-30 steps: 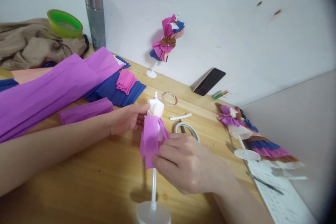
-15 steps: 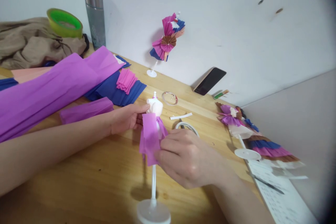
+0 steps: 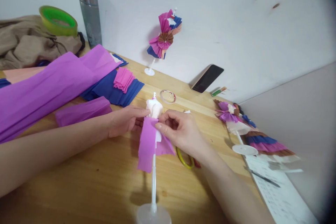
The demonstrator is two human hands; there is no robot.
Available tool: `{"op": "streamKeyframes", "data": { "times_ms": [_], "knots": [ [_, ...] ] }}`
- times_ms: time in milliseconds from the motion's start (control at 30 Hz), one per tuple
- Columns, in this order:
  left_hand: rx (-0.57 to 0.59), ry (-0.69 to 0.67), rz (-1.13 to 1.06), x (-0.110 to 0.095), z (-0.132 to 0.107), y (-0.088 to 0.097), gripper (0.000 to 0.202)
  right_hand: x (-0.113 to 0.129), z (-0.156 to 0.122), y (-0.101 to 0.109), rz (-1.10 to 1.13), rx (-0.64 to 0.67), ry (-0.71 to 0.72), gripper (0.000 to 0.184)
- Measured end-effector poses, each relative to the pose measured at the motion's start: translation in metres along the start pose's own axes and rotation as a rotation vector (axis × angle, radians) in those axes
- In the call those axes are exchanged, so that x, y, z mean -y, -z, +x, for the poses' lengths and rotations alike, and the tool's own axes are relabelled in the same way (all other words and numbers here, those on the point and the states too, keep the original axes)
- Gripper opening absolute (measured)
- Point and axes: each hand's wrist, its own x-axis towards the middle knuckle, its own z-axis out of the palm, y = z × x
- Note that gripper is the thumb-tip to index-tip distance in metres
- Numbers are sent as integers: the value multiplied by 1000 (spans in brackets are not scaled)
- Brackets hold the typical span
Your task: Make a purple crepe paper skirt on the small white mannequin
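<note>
A small white dress form (image 3: 154,107) stands upright on a thin stem with a round base (image 3: 153,214). Purple crepe paper (image 3: 147,143) hangs from its waist, with a gap at the front where white shows. From the left, my left hand (image 3: 123,121) grips the form at its side, thumb near the chest and the other fingers partly hidden behind. My right hand (image 3: 181,129) pinches the paper's top edge at the waist between thumb and fingers. Under my right wrist lies a yellow loop (image 3: 186,160), partly covered.
Left lie purple crepe sheets (image 3: 65,73), blue pleated paper (image 3: 112,89) and a pink pleated piece (image 3: 124,79). Behind stand a flask (image 3: 90,17), a dressed form (image 3: 165,38) and a phone (image 3: 208,78). Another dressed form (image 3: 237,126) and a written sheet (image 3: 273,185) are right.
My right hand has moved up from the paper's lower side to the waist. The front strip now hangs straighter and the paper's right part flares out. My left hand keeps its hold.
</note>
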Motion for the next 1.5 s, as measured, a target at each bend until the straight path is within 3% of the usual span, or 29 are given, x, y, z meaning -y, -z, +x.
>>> {"op": "streamKeyframes", "data": {
  "times_ms": [133, 367, 567, 667, 767, 967, 1100, 1500],
  "knots": [
    [-70, 30, 1, -1, -1, -4, 47, -4, 1, -6, 137, -15, -32, 24],
    [-87, 45, -7, 2, 3, -2, 42, 0, 4, -7, 483, 75, -113, 21],
    [-109, 89, -2, 4, 7, 3, 41, -1, 9, 28, 976, 111, -236, 15],
    [-135, 96, -11, 3, 7, 1, 41, -2, 11, 44, 1115, 137, -269, 18],
    [-132, 86, -12, 4, 7, 0, 39, -5, 14, 43, 1049, 186, -248, 20],
    [-114, 57, -7, 4, 6, 0, 35, -6, 14, 20, 741, 142, -195, 22],
    [-115, 53, -17, 3, 4, -2, 33, -3, 12, 15, 604, 97, -195, 21],
    [-87, 72, -20, 0, 4, -4, 35, -6, 10, 10, 489, 67, -146, 16]
  ]
}}
